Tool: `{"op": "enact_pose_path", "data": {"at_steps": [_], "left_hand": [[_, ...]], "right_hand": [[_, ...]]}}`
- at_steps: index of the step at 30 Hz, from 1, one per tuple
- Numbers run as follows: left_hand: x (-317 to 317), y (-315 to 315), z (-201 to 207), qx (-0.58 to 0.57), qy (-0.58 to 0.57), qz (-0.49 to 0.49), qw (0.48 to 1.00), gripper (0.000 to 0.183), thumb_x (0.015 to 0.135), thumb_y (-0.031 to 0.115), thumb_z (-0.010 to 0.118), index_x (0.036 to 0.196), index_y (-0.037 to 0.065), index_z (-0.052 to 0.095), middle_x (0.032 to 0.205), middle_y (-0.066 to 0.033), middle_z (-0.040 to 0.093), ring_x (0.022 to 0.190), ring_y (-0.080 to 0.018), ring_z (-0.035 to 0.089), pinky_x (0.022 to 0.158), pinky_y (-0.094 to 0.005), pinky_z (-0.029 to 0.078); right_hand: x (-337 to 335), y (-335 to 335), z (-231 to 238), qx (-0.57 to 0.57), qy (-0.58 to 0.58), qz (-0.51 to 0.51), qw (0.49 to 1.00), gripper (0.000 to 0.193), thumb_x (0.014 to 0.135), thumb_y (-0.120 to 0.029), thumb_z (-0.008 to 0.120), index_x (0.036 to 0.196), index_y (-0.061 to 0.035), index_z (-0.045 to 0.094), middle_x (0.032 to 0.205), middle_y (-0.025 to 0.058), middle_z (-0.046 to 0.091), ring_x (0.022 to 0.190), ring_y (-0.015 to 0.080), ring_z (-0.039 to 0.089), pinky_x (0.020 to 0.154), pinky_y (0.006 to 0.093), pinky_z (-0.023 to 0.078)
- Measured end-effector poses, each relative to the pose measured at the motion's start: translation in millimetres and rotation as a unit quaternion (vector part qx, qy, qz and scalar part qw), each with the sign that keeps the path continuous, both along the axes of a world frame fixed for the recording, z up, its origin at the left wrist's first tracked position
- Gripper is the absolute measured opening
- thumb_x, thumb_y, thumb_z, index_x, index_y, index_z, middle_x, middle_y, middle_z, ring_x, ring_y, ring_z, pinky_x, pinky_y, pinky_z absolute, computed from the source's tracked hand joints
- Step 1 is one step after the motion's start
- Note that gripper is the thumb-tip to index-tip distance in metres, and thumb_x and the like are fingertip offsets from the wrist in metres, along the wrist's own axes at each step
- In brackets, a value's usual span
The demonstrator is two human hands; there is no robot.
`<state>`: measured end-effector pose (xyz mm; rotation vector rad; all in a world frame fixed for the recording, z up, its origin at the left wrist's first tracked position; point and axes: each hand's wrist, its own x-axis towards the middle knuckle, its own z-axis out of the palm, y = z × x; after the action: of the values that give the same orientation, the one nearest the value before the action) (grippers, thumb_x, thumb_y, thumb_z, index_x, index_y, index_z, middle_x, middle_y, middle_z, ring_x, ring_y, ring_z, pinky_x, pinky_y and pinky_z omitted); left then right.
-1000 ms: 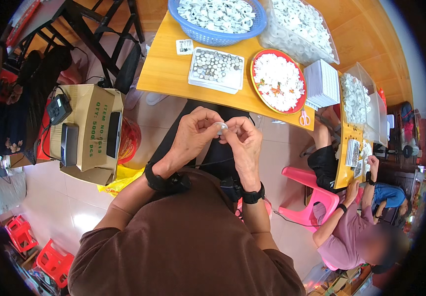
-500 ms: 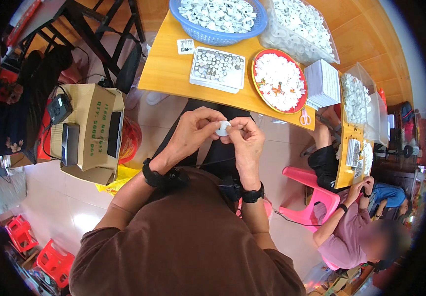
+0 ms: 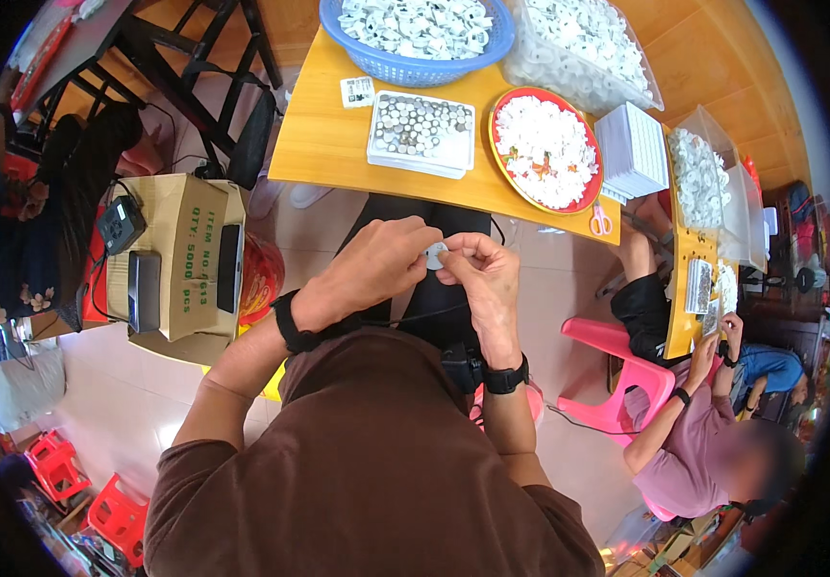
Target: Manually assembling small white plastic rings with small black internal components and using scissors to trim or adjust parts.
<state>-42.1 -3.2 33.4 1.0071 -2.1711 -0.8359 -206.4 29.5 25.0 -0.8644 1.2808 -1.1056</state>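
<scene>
In front of my body, above my lap, both hands meet at a small round white plastic piece (image 3: 436, 256). My right hand (image 3: 482, 274) pinches it, with the thumb lying across its face and the fingers behind. My left hand (image 3: 383, 258) is closed at the piece's left edge, its fingers curled and back of the hand turned up, so its fingertips are partly hidden. Just beyond, on the yellow table (image 3: 323, 144), lies a white tray (image 3: 453, 157) of round silvery discs. To its right is a red plate (image 3: 527, 190) heaped with small white parts.
Farther back stand a blue basket (image 3: 405, 69) and a clear bin (image 3: 578, 85), both full of white parts. Stacked white trays (image 3: 633, 149) and scissors (image 3: 600, 221) sit at the right. A cardboard box (image 3: 184, 274) is on my left; a seated co-worker (image 3: 689, 447) works at the right.
My left hand has rolled over the piece, showing more of its back and hiding its thumb. The right hand still pinches the piece. The whole view has shifted slightly.
</scene>
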Motion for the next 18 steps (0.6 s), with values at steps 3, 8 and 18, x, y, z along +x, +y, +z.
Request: {"op": "enact_pose_path", "data": {"at_steps": [3, 8, 18], "left_hand": [[-0.7, -0.5, -4.5, -0.035, -0.035, -0.018, 0.999, 0.025, 0.071, 0.002, 0.06, 0.096, 0.005, 0.059, 0.076, -0.0133, 0.057, 0.066, -0.0325, 0.058, 0.055, -0.0377, 0.047], [0.6, -0.6, -9.8, -0.075, -0.096, -0.044, 0.992, 0.032, 0.07, 0.004, 0.062, 0.101, 0.004, 0.055, 0.076, -0.0127, 0.054, 0.068, -0.0323, 0.059, 0.056, -0.0396, 0.048], [6.5, -5.5, -4.1, -0.12, -0.039, -0.078, 0.989, 0.016, 0.069, 0.002, 0.06, 0.079, 0.003, 0.048, 0.069, -0.0125, 0.05, 0.059, -0.0314, 0.056, 0.049, -0.0383, 0.045]], "right_hand": [[-0.1, 0.3, -3.3, 0.002, -0.01, -0.005, 1.0, 0.007, 0.079, 0.001, 0.063, 0.086, 0.003, 0.064, 0.073, 0.0057, 0.065, 0.06, 0.0082, 0.06, 0.057, 0.0189, 0.05], [-0.9, 1.2, -5.1, 0.006, -0.015, -0.005, 1.0, 0.008, 0.079, 0.0, 0.064, 0.087, 0.003, 0.064, 0.073, 0.0062, 0.065, 0.06, 0.009, 0.061, 0.057, 0.0202, 0.051], [0.4, 3.0, -6.5, 0.03, -0.06, -0.005, 0.998, 0.01, 0.078, 0.001, 0.064, 0.088, 0.003, 0.064, 0.075, 0.008, 0.066, 0.061, 0.0113, 0.063, 0.057, 0.0217, 0.053]]}}
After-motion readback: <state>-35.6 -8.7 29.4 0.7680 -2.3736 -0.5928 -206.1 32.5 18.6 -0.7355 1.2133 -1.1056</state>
